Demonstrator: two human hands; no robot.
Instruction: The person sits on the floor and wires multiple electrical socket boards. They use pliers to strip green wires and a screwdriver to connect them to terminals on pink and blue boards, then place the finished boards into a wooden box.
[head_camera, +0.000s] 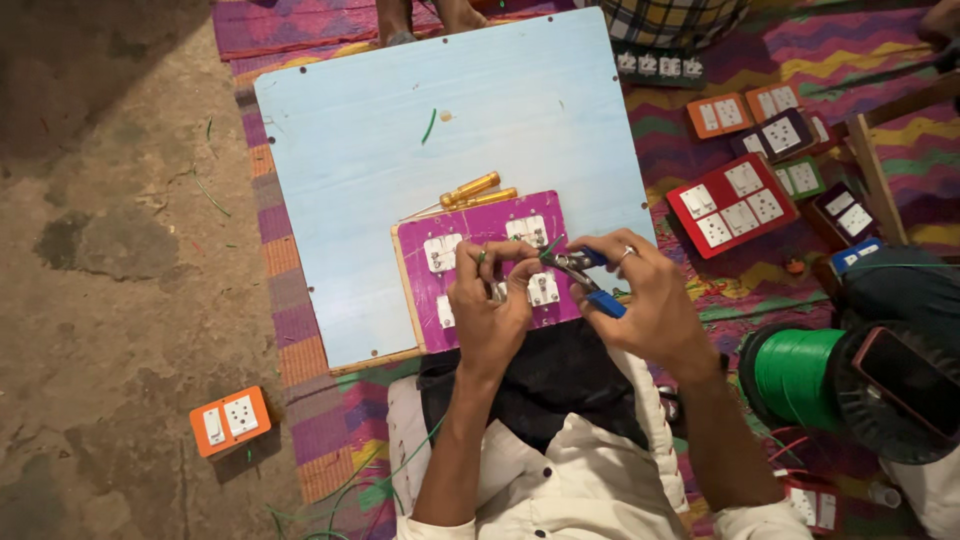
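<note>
Head view: purple switch board (470, 232), white sockets, left hand (490, 300) pinching wire, right hand (640, 300) gripping blue-handled pliers (585, 275).

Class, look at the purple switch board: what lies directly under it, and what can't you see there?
The purple switch board rests on a pale blue board, with a wooden edge showing along its left side. The left hand and right hand cover its lower part.

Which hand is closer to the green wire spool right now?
The right. The right hand, holding the blue-handled pliers over the purple switch board, sits just left of the green wire spool. The left hand is further left, across the board from it.
</note>
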